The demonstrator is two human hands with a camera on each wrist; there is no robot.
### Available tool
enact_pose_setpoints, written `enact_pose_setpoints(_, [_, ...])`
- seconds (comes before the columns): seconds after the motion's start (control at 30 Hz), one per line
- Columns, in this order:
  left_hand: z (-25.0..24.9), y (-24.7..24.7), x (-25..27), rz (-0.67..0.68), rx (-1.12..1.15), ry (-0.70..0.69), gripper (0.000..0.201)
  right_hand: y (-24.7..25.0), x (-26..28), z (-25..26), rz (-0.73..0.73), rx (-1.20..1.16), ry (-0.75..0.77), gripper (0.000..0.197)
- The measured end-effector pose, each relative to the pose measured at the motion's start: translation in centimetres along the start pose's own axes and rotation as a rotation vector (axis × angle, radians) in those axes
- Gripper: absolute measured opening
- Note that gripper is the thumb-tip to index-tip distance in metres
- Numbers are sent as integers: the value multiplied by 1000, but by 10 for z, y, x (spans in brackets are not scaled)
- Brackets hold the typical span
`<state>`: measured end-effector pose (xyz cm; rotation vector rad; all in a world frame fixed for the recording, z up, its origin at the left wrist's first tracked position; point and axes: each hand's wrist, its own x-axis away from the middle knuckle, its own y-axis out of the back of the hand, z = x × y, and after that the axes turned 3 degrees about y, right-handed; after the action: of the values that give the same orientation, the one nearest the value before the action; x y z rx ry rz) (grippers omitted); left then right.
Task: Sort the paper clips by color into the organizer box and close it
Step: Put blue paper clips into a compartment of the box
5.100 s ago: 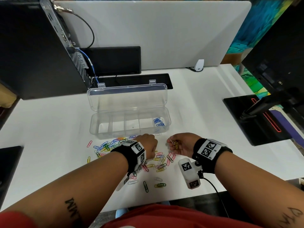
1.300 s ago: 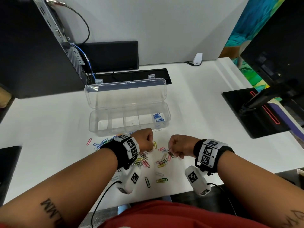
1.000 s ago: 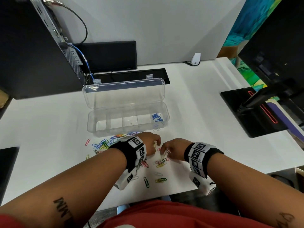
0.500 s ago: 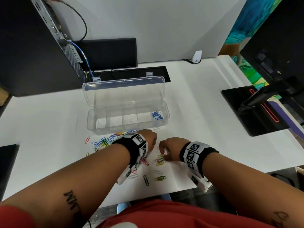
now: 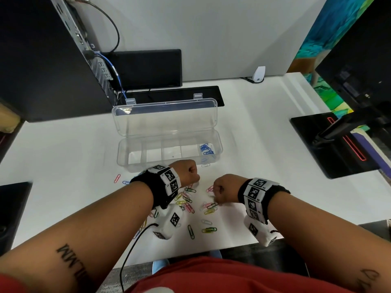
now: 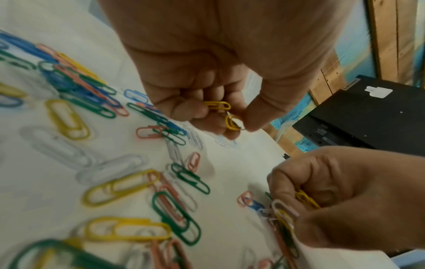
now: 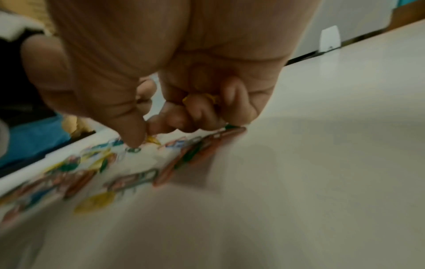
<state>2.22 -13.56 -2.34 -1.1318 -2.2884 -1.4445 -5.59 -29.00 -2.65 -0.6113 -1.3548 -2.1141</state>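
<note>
The loose paper clips (image 5: 196,205) lie scattered on the white bench (image 5: 63,157) between the two hands and under the left forearm, in yellow, green, pink, blue and white. The organizer box (image 5: 169,166) stands just beyond them, its clear lid (image 5: 165,117) swung up and open; blue clips (image 5: 206,149) fill its rightmost compartment, and the other compartments show only their white floors.

The left hand (image 5: 188,174) sits close to the box's near wall, its grip curled and pinching yellow clips (image 6: 224,113) between thumb and fingers. The right hand (image 5: 225,188) hovers low over the pile, its grip closed on a small bunch of clips (image 6: 289,209), mostly yellow, fingertips down among those on the surface.

Near the bench's front edge, a few stray clips lie apart. Open white surface runs right of the box to a black monitor base (image 5: 336,144) and left to a dark computer tower (image 5: 48,66). Behind the box lie a black slab (image 5: 175,95) and a grey divider panel (image 5: 201,34).
</note>
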Motion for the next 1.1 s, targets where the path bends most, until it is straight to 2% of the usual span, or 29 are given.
enact_pose_setpoints(0.1, [-3,2,2,26,63,12,14,8,1,-3,-38,-122,-36,21])
enact_pose_setpoints(0.2, [-9,0,6,95,136,52,29,14,5,-5,-75,-240,-52,22])
enact_pose_setpoints(0.27, [-12,0,9,169,63,20,33,13,6,-5,-87,-329,-73,18])
enact_pose_setpoints(0.4, [-15,-5,15,222,18,24,16,7,2,-8,-76,-486,-118,21])
enact_pose_setpoints(0.47, [-15,-10,16,219,-91,-18,9,5,3,-10,-57,-544,-134,20])
enact_pose_setpoints(0.57, [-16,-19,18,227,-252,-80,14,3,4,-13,-61,-598,-164,35])
enact_pose_setpoints(0.67, [-23,-26,22,248,-291,-137,7,3,5,-15,-87,-660,-170,19])
enact_pose_setpoints(0.8, [-34,-34,25,246,-472,-249,22,3,11,-19,-106,-771,-213,30])
enact_pose_setpoints(0.93, [-35,-43,22,247,-564,-273,21,-1,16,-21,-121,-980,-259,33])
enact_pose_setpoints(1.0, [-34,-44,20,239,-580,-266,18,-3,19,-19,-73,-944,-231,34])
enact_pose_setpoints(1.1, [-32,-43,19,215,-562,-263,14,-8,23,-12,25,-653,-151,26])
